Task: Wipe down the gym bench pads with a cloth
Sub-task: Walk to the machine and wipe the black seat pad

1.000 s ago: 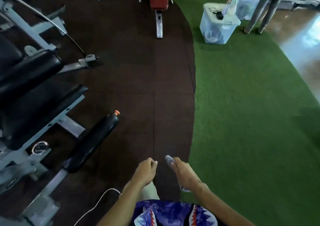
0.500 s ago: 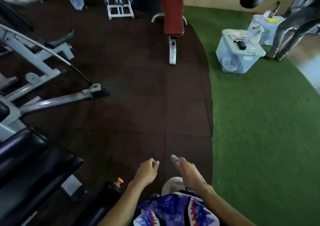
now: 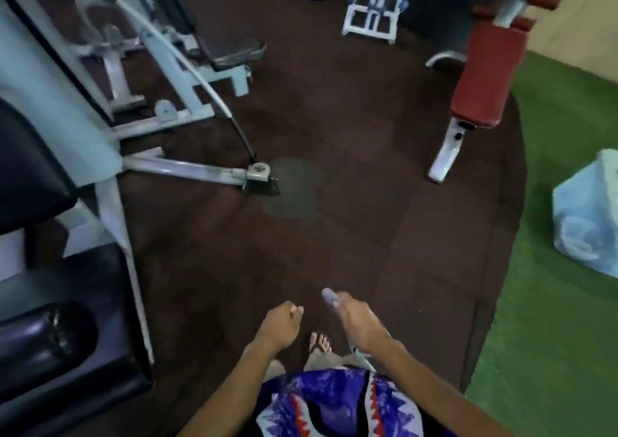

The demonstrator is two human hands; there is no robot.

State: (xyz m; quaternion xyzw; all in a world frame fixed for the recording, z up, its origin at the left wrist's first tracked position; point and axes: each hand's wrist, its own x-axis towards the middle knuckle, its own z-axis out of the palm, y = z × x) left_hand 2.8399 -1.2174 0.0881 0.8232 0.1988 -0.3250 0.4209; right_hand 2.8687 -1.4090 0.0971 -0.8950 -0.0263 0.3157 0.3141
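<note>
I see the cloth (image 3: 329, 297) as a small pale grey-blue end sticking out of the top of my right hand (image 3: 359, 328), low in the middle of the view; another pale strip shows under the wrist. My right hand is curled closed around it, knuckles up. My left hand (image 3: 281, 326) sits just beside it, apart from the cloth, balled into a loose fist with nothing visible in it. Both hands hang over the dark brown rubber floor (image 3: 351, 209), above a sandalled foot (image 3: 320, 342) and the purple shark-print shorts (image 3: 337, 403).

The pads lie well apart from the cloth. The black bench pads (image 3: 57, 353) fill the lower left edge on a pale metal frame (image 3: 110, 202). The red bench pad (image 3: 486, 78) stands at the upper right, tilted, on a white post near the edge of the green turf (image 3: 551, 302). A translucent blue bin (image 3: 588, 222) rests on the turf at the right edge. The whole view is blurred by motion.
</note>
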